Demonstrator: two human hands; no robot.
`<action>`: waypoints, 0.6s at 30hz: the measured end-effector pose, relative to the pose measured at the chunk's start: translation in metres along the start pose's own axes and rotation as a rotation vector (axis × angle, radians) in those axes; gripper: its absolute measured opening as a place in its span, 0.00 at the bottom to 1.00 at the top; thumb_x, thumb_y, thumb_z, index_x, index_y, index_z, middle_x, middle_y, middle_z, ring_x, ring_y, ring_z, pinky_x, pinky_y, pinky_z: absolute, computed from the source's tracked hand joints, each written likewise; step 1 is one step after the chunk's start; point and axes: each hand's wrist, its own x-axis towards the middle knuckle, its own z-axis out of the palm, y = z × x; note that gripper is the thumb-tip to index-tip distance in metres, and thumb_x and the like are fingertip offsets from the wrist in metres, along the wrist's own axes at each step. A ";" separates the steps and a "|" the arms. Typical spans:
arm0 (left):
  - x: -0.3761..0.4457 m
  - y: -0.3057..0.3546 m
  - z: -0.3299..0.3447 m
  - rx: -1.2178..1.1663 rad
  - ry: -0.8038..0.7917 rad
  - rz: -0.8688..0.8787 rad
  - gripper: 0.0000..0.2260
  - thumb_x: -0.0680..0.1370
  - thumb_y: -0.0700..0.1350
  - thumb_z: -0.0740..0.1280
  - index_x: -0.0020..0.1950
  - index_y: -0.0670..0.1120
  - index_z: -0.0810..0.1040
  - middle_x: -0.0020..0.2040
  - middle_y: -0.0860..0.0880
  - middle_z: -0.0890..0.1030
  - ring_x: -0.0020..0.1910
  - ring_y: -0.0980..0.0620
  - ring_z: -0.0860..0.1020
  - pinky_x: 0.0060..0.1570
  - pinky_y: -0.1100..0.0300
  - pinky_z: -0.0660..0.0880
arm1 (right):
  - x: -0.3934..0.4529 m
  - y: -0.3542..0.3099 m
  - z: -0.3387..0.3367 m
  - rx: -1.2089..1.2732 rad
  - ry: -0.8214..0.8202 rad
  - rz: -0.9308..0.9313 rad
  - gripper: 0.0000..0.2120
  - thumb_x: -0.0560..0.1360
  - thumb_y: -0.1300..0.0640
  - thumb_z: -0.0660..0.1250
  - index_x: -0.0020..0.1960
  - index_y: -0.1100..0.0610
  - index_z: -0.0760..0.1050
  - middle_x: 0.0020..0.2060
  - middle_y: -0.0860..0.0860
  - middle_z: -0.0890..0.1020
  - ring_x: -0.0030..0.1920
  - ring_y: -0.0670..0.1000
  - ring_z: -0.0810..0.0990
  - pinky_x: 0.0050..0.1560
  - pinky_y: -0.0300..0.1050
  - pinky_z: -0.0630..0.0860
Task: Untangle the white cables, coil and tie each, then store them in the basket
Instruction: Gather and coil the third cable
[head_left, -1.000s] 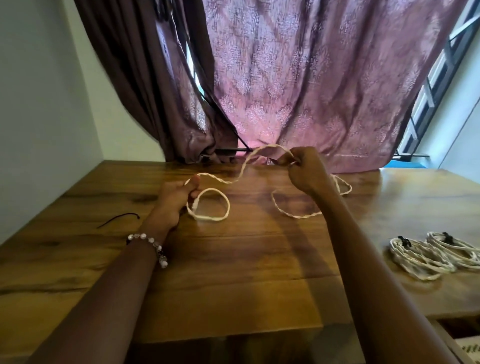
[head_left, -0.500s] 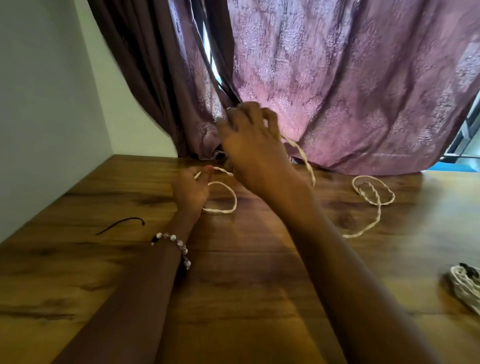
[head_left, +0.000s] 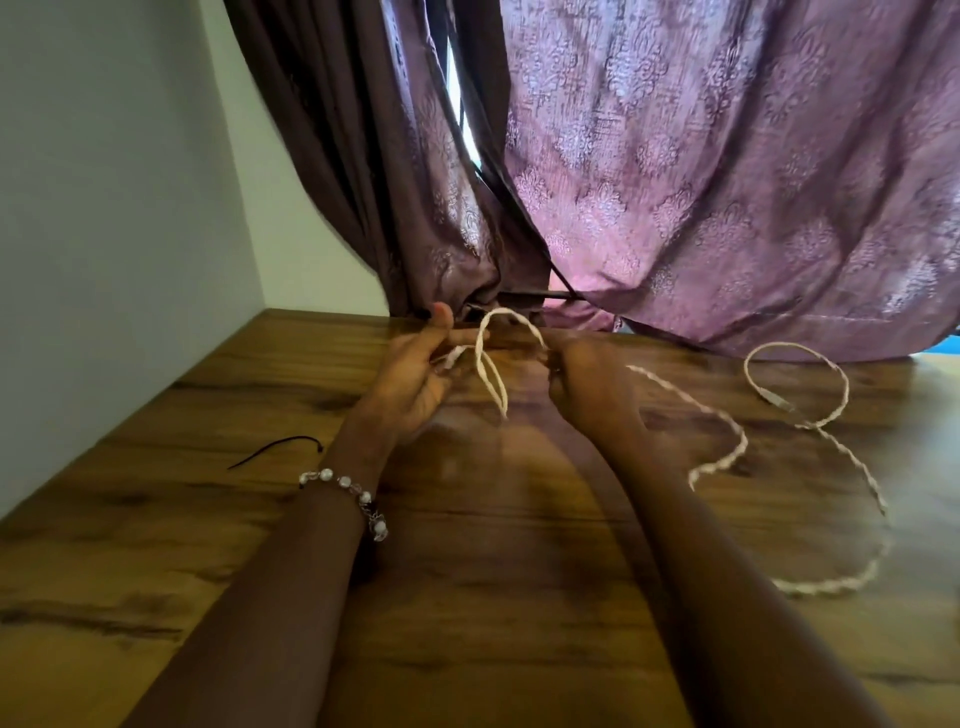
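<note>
1. Head view: white cable (head_left: 491, 364) looped up between both hands, the rest trailing right across the table (head_left: 467, 597).
2. Left hand (head_left: 415, 379) fingers pinch one end.
3. Right hand (head_left: 587, 384) fingers grip the loop.
4. Black tie (head_left: 275, 449) lies left of them.

Dim, warm light; daylight slips through the curtain (head_left: 701, 171) gap above the hands. Forearms cast soft shadows on the glossy table (head_left: 156, 545). Wide-angle bending at edges; slight motion blur.
</note>
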 end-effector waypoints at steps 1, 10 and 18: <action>0.000 -0.003 -0.002 0.097 -0.014 0.052 0.16 0.80 0.49 0.61 0.50 0.39 0.82 0.40 0.46 0.85 0.41 0.54 0.82 0.54 0.50 0.77 | -0.001 0.000 -0.003 0.031 0.035 0.040 0.14 0.68 0.59 0.57 0.48 0.56 0.78 0.43 0.60 0.81 0.46 0.64 0.79 0.40 0.52 0.76; -0.003 -0.028 0.000 1.345 -0.223 0.610 0.57 0.59 0.79 0.57 0.77 0.42 0.56 0.77 0.51 0.46 0.76 0.50 0.44 0.74 0.52 0.46 | 0.003 -0.002 -0.006 0.122 0.115 0.098 0.11 0.69 0.61 0.59 0.46 0.62 0.79 0.42 0.64 0.81 0.45 0.66 0.78 0.39 0.52 0.72; -0.001 -0.030 0.006 1.441 -0.037 0.920 0.21 0.75 0.56 0.62 0.61 0.46 0.79 0.70 0.38 0.69 0.67 0.38 0.66 0.64 0.39 0.67 | 0.012 0.004 0.003 0.311 0.003 0.106 0.11 0.71 0.60 0.59 0.34 0.63 0.76 0.31 0.62 0.78 0.33 0.60 0.74 0.34 0.46 0.65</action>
